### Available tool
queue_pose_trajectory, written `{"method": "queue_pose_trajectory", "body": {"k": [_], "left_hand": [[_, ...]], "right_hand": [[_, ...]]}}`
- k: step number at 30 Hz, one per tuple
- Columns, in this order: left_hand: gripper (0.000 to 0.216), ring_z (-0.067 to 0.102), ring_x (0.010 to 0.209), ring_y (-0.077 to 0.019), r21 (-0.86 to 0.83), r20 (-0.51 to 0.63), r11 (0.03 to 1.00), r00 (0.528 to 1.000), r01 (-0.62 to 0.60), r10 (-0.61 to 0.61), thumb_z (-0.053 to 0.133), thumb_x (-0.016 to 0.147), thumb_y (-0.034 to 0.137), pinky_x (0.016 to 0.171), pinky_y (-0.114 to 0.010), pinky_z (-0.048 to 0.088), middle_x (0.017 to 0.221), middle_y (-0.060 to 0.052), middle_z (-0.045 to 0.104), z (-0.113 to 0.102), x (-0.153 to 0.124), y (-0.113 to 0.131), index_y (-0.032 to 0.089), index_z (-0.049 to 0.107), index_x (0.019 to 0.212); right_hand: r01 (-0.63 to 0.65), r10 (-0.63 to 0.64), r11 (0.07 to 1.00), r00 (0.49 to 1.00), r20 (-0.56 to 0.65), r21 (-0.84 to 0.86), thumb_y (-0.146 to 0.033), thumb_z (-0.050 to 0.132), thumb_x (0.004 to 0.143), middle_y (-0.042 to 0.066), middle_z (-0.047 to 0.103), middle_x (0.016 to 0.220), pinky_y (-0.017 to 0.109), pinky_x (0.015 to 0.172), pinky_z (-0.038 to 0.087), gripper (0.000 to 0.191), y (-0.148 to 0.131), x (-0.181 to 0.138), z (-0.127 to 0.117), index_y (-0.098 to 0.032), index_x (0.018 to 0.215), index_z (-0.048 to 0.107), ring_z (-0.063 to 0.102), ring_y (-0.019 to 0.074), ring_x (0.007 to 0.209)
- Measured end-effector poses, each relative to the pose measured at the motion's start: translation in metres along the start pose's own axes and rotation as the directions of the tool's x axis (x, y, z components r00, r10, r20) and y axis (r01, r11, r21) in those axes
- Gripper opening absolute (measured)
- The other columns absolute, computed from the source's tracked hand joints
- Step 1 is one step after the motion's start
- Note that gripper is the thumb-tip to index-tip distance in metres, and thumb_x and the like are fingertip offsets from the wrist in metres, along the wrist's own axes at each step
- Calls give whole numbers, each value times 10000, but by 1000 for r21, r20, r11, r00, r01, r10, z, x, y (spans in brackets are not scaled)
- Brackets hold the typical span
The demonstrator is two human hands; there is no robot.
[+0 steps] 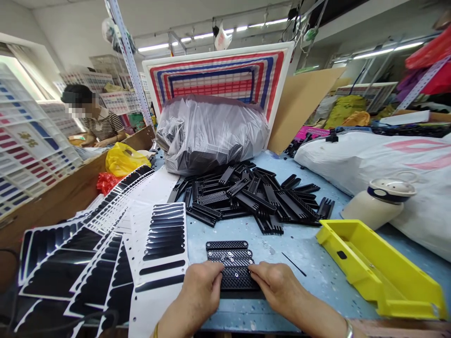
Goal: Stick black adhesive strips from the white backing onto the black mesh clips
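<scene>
Several black plastic strips with a diamond lattice (234, 284) lie side by side on the blue table in front of me. Small round silver pieces (230, 256) are scattered over the middle strips. My left hand (203, 284) is closed at the left ends of the strips, thumb and fingertips pressed together. At the right ends, my right hand (276, 281) pinches in the same way, with a silver ring by its fingertip. Whatever lies between the fingers is hidden or too small to make out. Beyond my hands is a heap of similar black strips (246, 192).
Sheets of black stickers (164, 234) cover the left side. A yellow bin (387, 272), a cream bottle (377, 206) and a thin black stick (294, 264) are at right. A filled plastic bag (214, 134) stands behind the heap. Another person (102, 122) sits at far left.
</scene>
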State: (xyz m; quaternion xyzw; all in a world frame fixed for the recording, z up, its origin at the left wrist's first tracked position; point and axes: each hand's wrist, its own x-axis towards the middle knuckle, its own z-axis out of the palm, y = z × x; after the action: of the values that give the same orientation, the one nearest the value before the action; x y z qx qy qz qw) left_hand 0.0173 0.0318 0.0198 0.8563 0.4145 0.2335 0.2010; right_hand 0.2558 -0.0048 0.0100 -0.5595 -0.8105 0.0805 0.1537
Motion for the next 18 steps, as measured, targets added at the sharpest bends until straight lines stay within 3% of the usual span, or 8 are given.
{"method": "queue_pose_trajectory", "body": {"k": [5,8,15,18], "left_hand": [[346,707,682,-237,148,165,982,982,-117,92,506,788,75,614,-296,530,780,-82,751,6,0,18,232,713,1016],[450,711,693,-287,241,267,954,957,-176,110,506,727,40,587,-348,545,822,-112,753,7,0,23,194,693,1106],[583,721,766,-308,297,375,936,925,-190,69,481,718,12,651,-395,577,882,-118,749,-2,5,31,176,632,1256],[602,717,776,-316,326,421,926,906,-190,38,476,720,15,662,-411,579,897,-125,742,-4,5,35,168,609,1287]], "right_hand": [[31,-26,998,996,-86,61,-158,390,935,96,789,868,288,669,545,389,6,-7,-1,-170,1168,702,745,218,749],[81,-74,995,990,-118,56,-109,363,937,80,770,812,277,642,532,415,10,-18,1,-172,1197,681,729,201,701],[141,-150,984,985,-83,-110,-13,377,865,56,708,824,310,695,502,533,13,-35,12,-217,1304,601,669,201,711],[146,-158,957,987,-28,-249,38,399,773,63,698,815,313,671,474,616,9,-33,7,-209,1299,603,639,199,665]]}}
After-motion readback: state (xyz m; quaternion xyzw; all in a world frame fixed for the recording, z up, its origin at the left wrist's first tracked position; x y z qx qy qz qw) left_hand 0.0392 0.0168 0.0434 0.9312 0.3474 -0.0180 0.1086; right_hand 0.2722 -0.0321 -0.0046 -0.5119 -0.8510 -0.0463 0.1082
